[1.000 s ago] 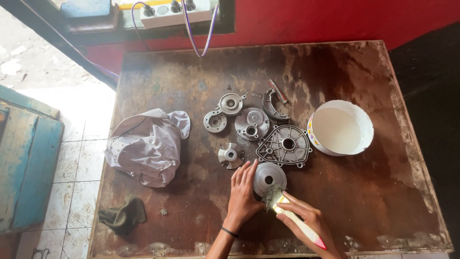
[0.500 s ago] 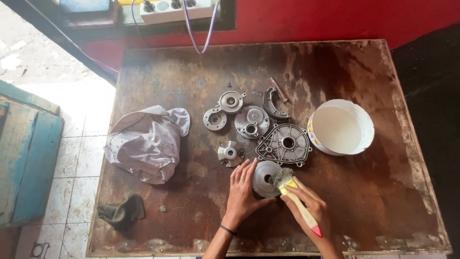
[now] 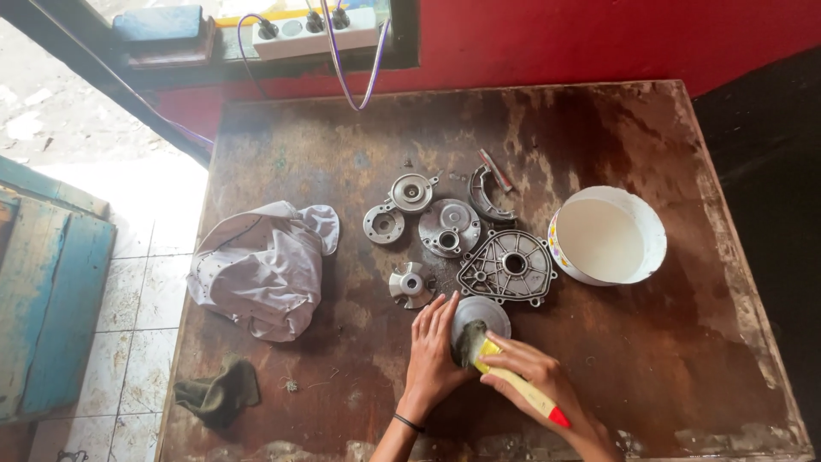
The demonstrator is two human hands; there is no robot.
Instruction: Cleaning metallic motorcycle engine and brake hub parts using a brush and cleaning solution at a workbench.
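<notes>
Low in the frame, the right hand (image 3: 534, 372) grips a yellow-handled brush (image 3: 505, 376), bristles on a round metal disc (image 3: 481, 318). The left hand (image 3: 432, 351), fingers flat, steadies the disc on the brown counter (image 3: 342, 154). Beyond lie metal engine parts (image 3: 449, 227) and a white bowl (image 3: 609, 236).

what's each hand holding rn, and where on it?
Right hand grips a paintbrush by its yellow handle, bristles on the round metal disc. Left hand grasps nothing; it lies flat on the table, fingers against the disc's left edge.
</notes>
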